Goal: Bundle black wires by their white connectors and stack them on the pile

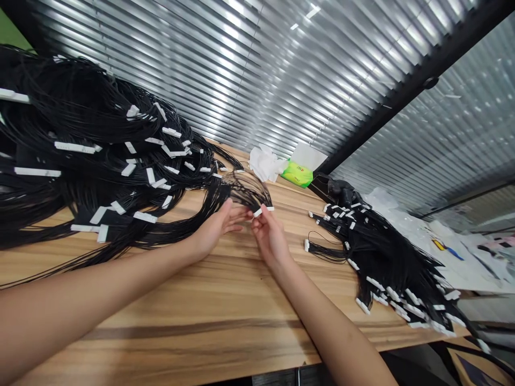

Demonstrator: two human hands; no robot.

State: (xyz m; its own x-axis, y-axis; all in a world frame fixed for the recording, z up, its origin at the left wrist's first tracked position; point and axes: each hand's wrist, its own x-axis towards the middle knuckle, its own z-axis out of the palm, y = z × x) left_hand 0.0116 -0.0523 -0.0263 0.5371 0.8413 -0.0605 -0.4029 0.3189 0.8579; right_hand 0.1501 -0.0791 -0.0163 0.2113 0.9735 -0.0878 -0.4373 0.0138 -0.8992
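My left hand [219,225] and my right hand [270,236] meet over the middle of a wooden table [225,300]. Between the fingertips of both is a bundle of thin black cords [245,193] ending in small white tags [258,212]. The right fingers pinch a white tag end; the left fingers are curled against the cords just beside it. The bundle fans back to the left into a large heap of black tagged cords [92,155] covering the left part of the table.
A second pile of black tagged cords [386,262] lies at the right side of the table, with one loose cord [322,247] beside it. A white crumpled wrapper [263,163] and a green packet [296,174] sit at the far edge, below metal blinds [249,69]. Cluttered desk beyond right.
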